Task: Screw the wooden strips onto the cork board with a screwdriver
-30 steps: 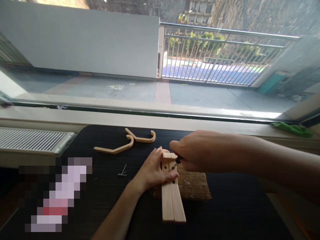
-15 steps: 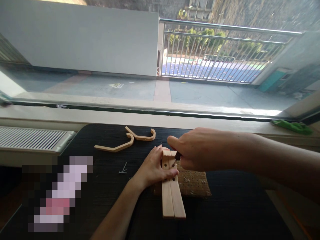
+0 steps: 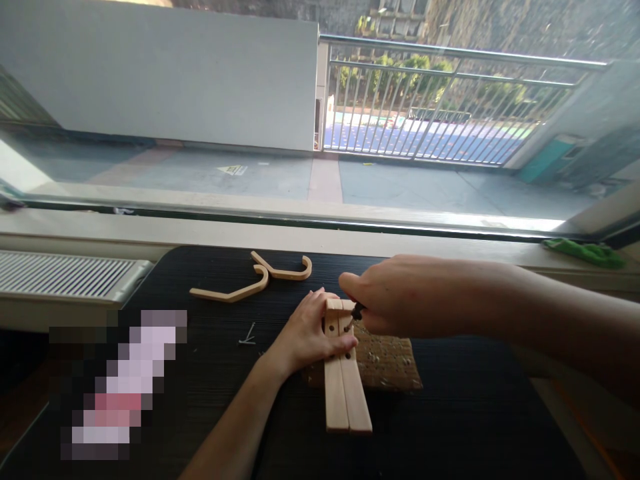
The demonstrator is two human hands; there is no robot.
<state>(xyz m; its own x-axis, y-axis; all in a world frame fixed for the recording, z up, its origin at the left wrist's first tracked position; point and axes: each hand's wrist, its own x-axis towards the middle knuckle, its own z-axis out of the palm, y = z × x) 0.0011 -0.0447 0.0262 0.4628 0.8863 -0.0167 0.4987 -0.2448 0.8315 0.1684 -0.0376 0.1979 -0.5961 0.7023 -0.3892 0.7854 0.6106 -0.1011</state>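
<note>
Two pale wooden pieces (image 3: 345, 400) lie side by side, their upper part over a brown, pitted block (image 3: 387, 363). My left hand (image 3: 310, 337) is closed around them, with the thumb across the top below one pair of holes. In my right hand (image 3: 385, 297) is a screwdriver (image 3: 357, 311), its handle mostly hidden by the fingers. The tip points down into a hole in the right-hand piece. Left of my left hand, a few screws (image 3: 247, 335) rest on the black table.
Two curved wooden hooks (image 3: 235, 291) lie touching at the back of the black table (image 3: 450, 427). A pixelated patch covers something at the left. Behind the table are a radiator (image 3: 65, 277), a window sill (image 3: 250, 230) and a green cloth (image 3: 583, 253).
My right hand and the screwdriver have turned slightly over the same hole. My left hand keeps its hold on the wooden pieces. The view has shifted a little.
</note>
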